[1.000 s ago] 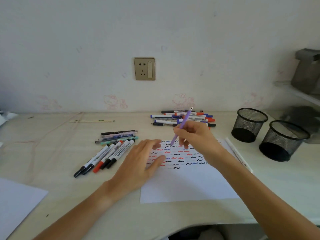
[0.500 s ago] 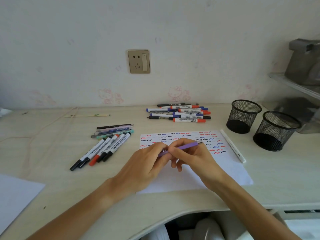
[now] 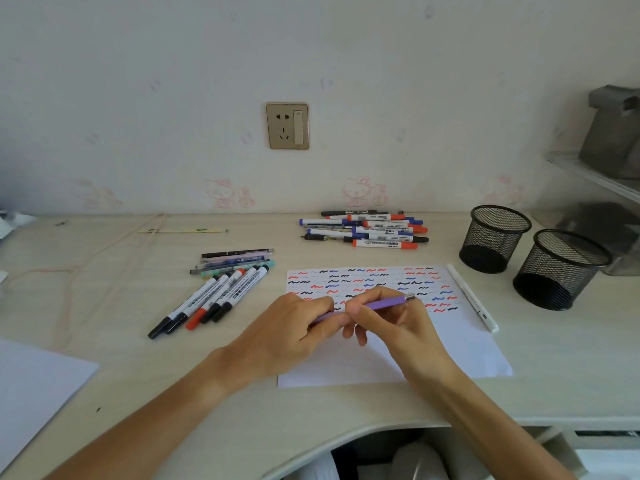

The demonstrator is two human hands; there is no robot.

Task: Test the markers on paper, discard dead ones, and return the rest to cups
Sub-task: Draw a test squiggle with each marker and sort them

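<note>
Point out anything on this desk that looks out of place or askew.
One white marker lies alone along the right edge of the test paper, apart from both marker groups. Both mesh cups look empty. Nothing looks spilled or damaged.

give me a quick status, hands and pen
Left hand and right hand both grip the purple pen over the test paper. Both mesh cups empty. Nothing in the way.

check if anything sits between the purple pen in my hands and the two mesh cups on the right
Only the white pen, lying along the paper's right edge, crosses that line. It lies flat, so the purple pen, held by both hands, can pass above it to the mesh cups.
</note>
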